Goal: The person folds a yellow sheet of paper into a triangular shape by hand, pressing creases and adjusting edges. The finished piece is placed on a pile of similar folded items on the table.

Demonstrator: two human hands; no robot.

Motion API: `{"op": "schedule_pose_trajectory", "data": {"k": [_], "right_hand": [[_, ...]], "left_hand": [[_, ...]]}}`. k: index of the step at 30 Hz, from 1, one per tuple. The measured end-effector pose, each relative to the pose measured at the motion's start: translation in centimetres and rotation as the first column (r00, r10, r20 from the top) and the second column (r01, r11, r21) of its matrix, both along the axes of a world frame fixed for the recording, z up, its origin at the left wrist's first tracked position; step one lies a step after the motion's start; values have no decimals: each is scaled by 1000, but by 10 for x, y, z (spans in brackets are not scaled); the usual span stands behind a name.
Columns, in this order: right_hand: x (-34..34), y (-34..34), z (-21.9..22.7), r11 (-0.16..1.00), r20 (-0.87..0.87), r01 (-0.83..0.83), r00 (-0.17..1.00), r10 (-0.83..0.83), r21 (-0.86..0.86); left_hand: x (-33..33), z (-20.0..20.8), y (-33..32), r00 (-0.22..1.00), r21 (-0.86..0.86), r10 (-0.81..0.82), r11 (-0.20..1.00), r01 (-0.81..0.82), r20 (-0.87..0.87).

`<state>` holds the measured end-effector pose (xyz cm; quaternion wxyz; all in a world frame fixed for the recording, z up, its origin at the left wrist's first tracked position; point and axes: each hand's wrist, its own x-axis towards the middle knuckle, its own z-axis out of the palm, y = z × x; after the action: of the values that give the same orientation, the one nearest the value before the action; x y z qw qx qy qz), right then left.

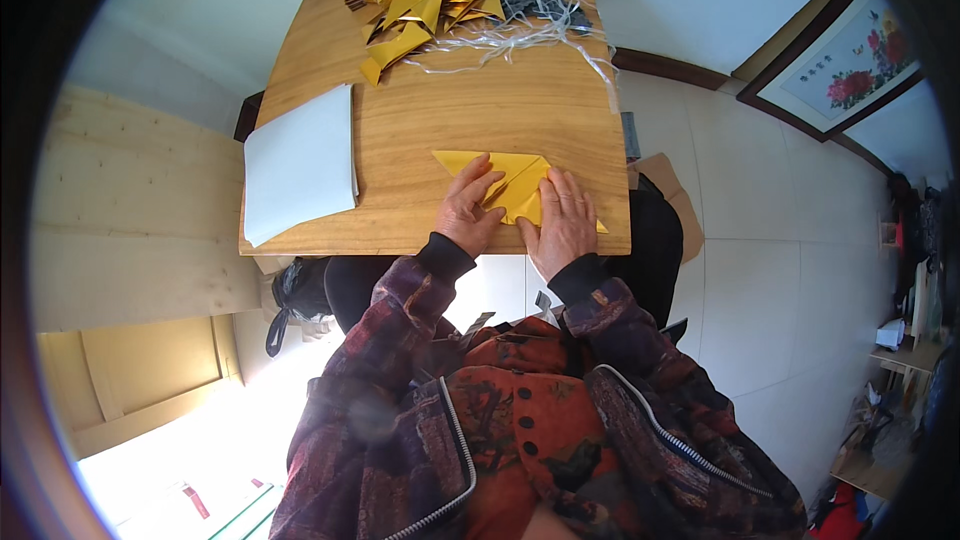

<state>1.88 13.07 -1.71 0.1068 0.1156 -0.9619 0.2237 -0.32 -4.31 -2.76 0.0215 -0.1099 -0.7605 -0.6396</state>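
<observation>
A folded sheet of gold paper [521, 202] lies near the table's front edge, with creased flaps and pointed corners to the left and right. My left hand [468, 210] rests on its left part, fingers spread and thumb apart. On the right part, my right hand [565, 218] lies flat with fingers stretched and thumb out to the side. Both hands press the paper against the tabletop and hide some of its folds. Neither hand grips anything.
A stack of white sheets [302, 165] lies on the left of the wooden table [400, 120]. Folded gold paper pieces [415, 8] are heaped at the far side, beside tangled clear plastic strips [520, 32] over a dark item. Brown cardboard [672, 202] stands right of the table.
</observation>
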Motion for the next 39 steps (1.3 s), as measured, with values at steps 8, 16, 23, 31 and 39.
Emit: {"op": "schedule_pose_trajectory", "data": {"k": [8, 16, 23, 31, 39], "right_hand": [[1, -1, -2, 1000, 30, 9, 1000, -9, 5], [2, 15, -2, 1000, 102, 2, 995, -5, 28], [11, 61, 1, 989, 168, 119, 977, -133, 88], [1, 59, 9, 999, 48, -24, 999, 26, -28], [-14, 38, 3, 997, 41, -58, 997, 60, -42]], "left_hand": [[1, -4, 4, 999, -154, -49, 987, 49, 5], [-2, 12, -3, 991, -423, -106, 904, 60, -86], [-2, 10, -5, 975, -539, -137, 842, 21, -175], [-32, 19, -16, 998, -389, -56, 920, 48, -8], [-68, 46, -8, 999, -884, -42, 467, 9, -12]]}}
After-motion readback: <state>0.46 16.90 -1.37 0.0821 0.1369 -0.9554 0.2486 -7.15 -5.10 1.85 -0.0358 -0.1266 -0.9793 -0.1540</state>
